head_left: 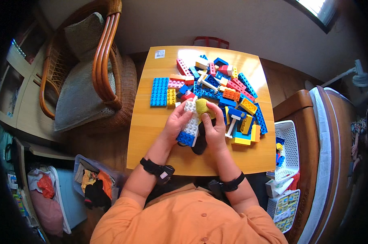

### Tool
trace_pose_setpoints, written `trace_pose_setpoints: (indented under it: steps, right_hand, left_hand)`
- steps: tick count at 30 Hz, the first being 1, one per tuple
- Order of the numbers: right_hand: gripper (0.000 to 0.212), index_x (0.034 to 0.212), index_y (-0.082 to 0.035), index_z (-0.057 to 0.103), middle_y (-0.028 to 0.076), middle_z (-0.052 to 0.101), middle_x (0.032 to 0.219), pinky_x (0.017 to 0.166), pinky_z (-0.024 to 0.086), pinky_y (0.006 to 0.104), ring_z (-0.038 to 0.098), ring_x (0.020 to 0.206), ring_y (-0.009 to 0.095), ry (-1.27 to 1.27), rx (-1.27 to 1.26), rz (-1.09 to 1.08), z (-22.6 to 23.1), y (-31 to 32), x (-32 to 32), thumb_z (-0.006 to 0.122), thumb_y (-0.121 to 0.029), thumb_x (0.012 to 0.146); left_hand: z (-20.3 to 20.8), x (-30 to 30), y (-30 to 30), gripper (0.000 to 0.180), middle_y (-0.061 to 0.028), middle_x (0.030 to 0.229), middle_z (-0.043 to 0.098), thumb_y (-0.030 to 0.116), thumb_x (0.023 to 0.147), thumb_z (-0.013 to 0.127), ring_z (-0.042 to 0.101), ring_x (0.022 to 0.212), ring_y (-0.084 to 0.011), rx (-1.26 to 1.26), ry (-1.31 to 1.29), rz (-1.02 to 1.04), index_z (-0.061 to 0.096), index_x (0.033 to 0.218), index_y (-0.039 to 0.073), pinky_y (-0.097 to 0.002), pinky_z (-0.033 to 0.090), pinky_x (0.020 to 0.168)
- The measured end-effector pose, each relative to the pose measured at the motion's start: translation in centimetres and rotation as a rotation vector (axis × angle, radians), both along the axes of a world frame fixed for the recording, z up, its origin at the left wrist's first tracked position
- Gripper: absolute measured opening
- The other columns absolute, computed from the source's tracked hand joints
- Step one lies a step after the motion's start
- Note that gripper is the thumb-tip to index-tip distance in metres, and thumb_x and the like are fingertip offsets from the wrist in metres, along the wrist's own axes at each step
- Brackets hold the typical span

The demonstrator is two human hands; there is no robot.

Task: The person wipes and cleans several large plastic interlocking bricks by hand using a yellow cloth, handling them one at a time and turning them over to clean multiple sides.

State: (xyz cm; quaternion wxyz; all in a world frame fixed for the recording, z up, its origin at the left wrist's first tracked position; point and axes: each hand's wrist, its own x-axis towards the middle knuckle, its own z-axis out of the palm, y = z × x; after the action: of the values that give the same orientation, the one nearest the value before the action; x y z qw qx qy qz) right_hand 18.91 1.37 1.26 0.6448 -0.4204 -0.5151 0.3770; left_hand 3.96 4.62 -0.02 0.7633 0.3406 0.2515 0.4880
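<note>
My left hand (175,123) is closed on a white toy building brick (191,120), with a blue studded brick (186,139) at its near end. Beside it, my right hand (215,129) pinches a rounded yellow-green pad (203,106) with a fuzzy surface, its thumb across the near side. The pad touches or nearly touches the white brick. Below my right hand lies a dark, rounded object (199,147) that I cannot make out, partly covered by the hand and bricks. Both hands are over the middle of the wooden table (159,150).
Loose building bricks (231,94) are heaped on the table's far right side. A blue plate (159,92) and yellow brick (171,97) lie left. A white basket (290,152) with bricks stands right of the table; a wicker chair (86,91) is at left.
</note>
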Motion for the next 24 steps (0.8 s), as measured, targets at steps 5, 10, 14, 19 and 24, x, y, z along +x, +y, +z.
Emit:
trace_pose_setpoints:
  steps: [5,10,14,19,24]
  right_hand:
    - [0.028,0.119,-0.003,0.063,0.009,0.066,0.112,0.094,0.047,0.029,0.061,0.106,0.016,-0.122,-0.085,0.183,-0.1,-0.6,0.1,0.07,-0.01,0.092]
    - [0.029,0.118,-0.004,0.063,0.006,0.066,0.109,0.091,0.048,0.0281,0.061,0.101,0.014,-0.148,-0.103,0.289,0.4,-1.0,0.7,0.07,-0.009,0.09]
    - [0.041,0.122,-0.005,0.058,0.005,0.063,0.109,0.089,0.048,0.0279,0.061,0.1,0.014,-0.103,-0.09,0.353,-0.5,-1.0,0.4,0.076,-0.009,0.086]
    - [0.044,0.121,-0.005,0.055,0.006,0.061,0.11,0.088,0.048,0.0274,0.06,0.099,0.014,-0.148,-0.062,0.26,-1.3,-0.9,-0.4,0.077,-0.008,0.084]
    - [0.033,0.121,-0.005,0.053,0.006,0.059,0.11,0.089,0.046,0.0269,0.057,0.099,0.014,-0.013,-0.141,0.048,-0.3,-0.5,0.3,0.067,-0.011,0.091]
  left_hand:
    - [-0.7,0.1,0.8,0.048,-0.0091,0.13,0.059,0.014,0.102,0.056,0.061,0.114,-0.0172,0.05,-0.024,0.379,0.04,0.147,0.006,-0.0314,0.051,0.097]
    - [-0.3,-0.3,0.4,0.043,-0.0089,0.131,0.059,0.015,0.104,0.052,0.061,0.114,-0.0185,0.175,-0.026,0.549,0.042,0.144,0.004,-0.0321,0.049,0.099]
    - [-0.6,-0.7,0.8,0.036,-0.0085,0.125,0.06,0.016,0.105,0.051,0.062,0.106,-0.0164,0.111,-0.02,0.734,0.045,0.138,0.004,-0.0302,0.053,0.091]
    - [-0.3,-0.7,0.9,0.034,-0.0087,0.12,0.061,0.019,0.104,0.052,0.064,0.102,-0.0164,0.068,0.009,0.796,0.046,0.134,0.003,-0.0296,0.053,0.089]
    - [-0.1,-1.3,0.0,0.033,-0.0088,0.119,0.062,0.02,0.102,0.055,0.066,0.102,-0.0174,-0.002,-0.214,0.685,0.048,0.13,0.005,-0.0314,0.055,0.089]
